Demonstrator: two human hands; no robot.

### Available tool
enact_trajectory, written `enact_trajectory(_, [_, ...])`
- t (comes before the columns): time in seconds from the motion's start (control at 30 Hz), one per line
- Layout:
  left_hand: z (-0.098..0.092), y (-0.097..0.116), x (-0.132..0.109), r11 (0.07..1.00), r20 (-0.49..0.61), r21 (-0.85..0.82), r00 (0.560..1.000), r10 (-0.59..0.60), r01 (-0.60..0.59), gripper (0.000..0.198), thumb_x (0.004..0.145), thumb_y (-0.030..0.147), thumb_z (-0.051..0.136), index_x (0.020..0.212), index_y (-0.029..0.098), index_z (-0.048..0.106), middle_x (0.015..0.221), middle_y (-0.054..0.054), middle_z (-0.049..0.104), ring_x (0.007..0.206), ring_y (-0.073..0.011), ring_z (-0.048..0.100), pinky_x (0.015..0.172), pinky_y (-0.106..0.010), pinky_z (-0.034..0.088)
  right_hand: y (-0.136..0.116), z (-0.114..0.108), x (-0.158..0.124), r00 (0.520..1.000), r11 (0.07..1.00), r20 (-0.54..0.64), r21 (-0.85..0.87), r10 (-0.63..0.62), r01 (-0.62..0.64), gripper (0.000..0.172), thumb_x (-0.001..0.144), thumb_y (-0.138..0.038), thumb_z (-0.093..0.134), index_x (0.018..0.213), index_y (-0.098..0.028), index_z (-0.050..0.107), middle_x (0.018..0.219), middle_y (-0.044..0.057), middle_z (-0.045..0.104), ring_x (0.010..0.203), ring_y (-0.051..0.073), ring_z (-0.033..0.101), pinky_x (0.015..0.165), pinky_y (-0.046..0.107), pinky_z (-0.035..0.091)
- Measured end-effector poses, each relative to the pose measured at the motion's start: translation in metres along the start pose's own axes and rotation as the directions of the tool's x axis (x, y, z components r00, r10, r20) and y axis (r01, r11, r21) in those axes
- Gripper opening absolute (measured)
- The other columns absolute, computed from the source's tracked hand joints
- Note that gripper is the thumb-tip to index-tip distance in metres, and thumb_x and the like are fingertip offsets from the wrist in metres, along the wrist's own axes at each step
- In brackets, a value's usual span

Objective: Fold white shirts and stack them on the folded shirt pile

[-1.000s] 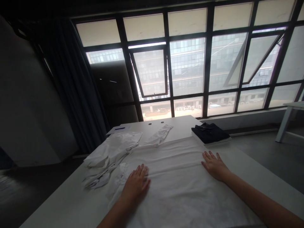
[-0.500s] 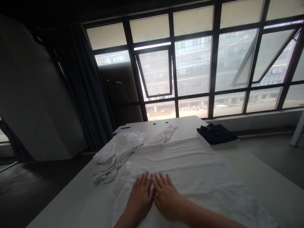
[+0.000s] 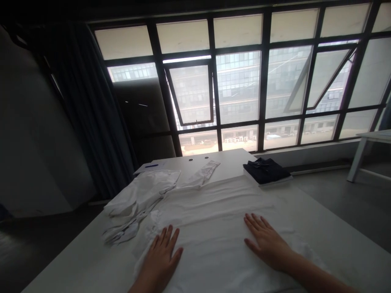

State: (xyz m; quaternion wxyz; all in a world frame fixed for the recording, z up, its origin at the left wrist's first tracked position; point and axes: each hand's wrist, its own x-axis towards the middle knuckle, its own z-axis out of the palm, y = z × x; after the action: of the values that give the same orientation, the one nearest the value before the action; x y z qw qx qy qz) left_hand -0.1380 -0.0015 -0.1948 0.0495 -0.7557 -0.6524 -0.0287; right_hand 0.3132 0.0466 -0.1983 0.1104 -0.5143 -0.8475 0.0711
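Observation:
A white shirt (image 3: pixel 214 232) lies spread over the near part of a white table (image 3: pixel 76 260), with faint creases running across it. My left hand (image 3: pixel 161 254) rests flat on the cloth near its left edge, fingers spread. On the right side of the shirt, my right hand (image 3: pixel 265 242) lies palm down with its fingers stretched out. Neither hand grips anything. One white sleeve (image 3: pixel 204 174) reaches toward the far end of the table.
Left of the shirt lies a crumpled white garment (image 3: pixel 140 195). A folded dark shirt (image 3: pixel 266 170) sits on a white pile at the table's right edge. A pen (image 3: pixel 152 165) lies on paper at the far left corner. Another white table (image 3: pixel 357 158) stands at the right.
My hands have moved apart from the middle of the shirt, the left one leftward and the right one rightward. The camera view has turned slightly to the right.

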Motion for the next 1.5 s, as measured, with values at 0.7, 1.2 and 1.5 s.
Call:
enact_trajectory(0.7, [0.005,-0.025,-0.025,0.997,-0.058,0.052,0.997,0.054,-0.051,0.064,0.1,0.064,0.039,0.156,0.036,0.025,0.165,-0.005,0.017,0.152,-0.0333,0.019,0.12,-0.055,0.027,-0.088,-0.011,0.0,0.965,0.961,0.033,0.103,-0.261,0.257,0.068,0.094,-0.04,0.048,0.159,-0.026,0.028,0.168,0.006,0.011,0.153,0.034,0.011,0.123,0.058,0.008])
enact_trajectory(1.2, [-0.006,-0.028,-0.031,0.995,-0.045,-0.041,0.995,0.093,-0.095,0.061,0.099,0.061,0.043,0.155,0.037,0.031,0.163,-0.004,0.023,0.149,-0.0324,0.027,0.119,-0.054,0.03,0.078,-0.014,-0.075,0.996,0.997,-0.048,0.0,0.074,-0.074,0.073,0.095,-0.067,0.038,0.157,-0.031,0.029,0.164,0.002,0.025,0.151,0.031,0.024,0.124,0.052,0.017])
enact_trajectory(1.5, [-0.056,-0.008,0.0,0.998,0.072,-0.05,0.997,0.031,-0.027,0.048,0.092,0.05,0.051,0.133,0.028,0.065,0.137,-0.009,0.064,0.124,-0.0297,0.061,0.107,-0.046,0.046,0.006,-0.063,-0.003,0.987,0.988,-0.113,-0.09,0.114,-0.125,0.035,0.093,-0.042,0.045,0.099,-0.021,0.073,0.101,0.014,0.074,0.1,0.031,0.066,0.099,0.048,0.042])
